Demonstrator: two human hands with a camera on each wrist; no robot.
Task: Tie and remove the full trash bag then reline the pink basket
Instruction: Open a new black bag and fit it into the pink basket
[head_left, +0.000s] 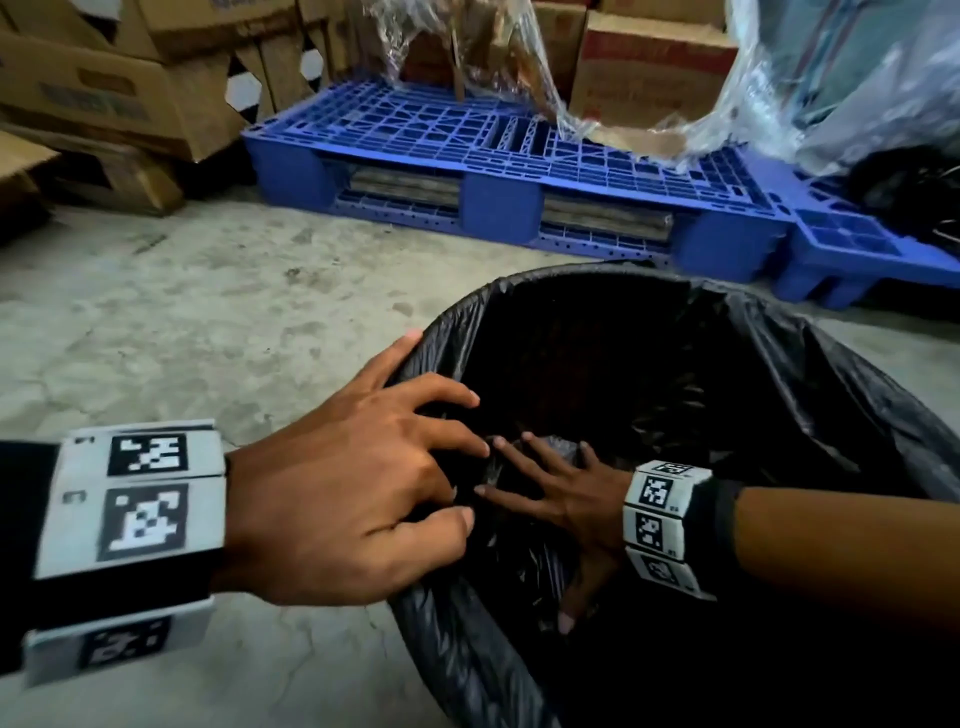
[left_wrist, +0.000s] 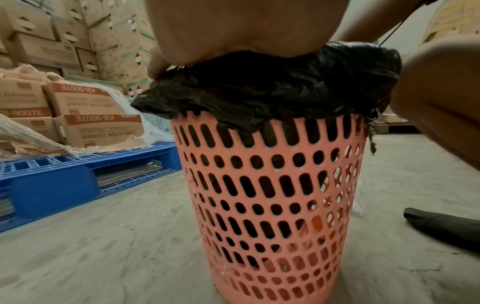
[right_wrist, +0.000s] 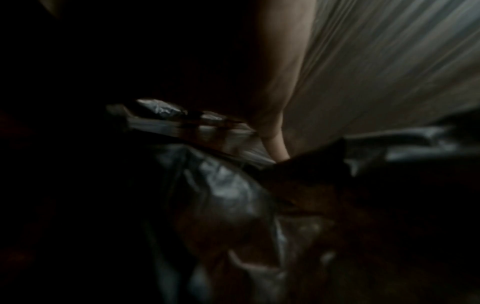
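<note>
— What's hard to make out?
— My right wrist view is dark and blurred, and I can't read inside the black trash bag (head_left: 727, 395).
— And the bag itself?
— Glossy, crinkled, lining the pink basket (left_wrist: 272, 205), folded over its rim. My left hand (head_left: 353, 499) rests spread on that rim; my right hand (head_left: 566, 499) lies splayed flat inside.

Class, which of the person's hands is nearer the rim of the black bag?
Left. The left hand lies across the near rim of the black bag, fingers reaching over its edge. The right hand is lower down inside the bag, fingers spread against the plastic.
</note>
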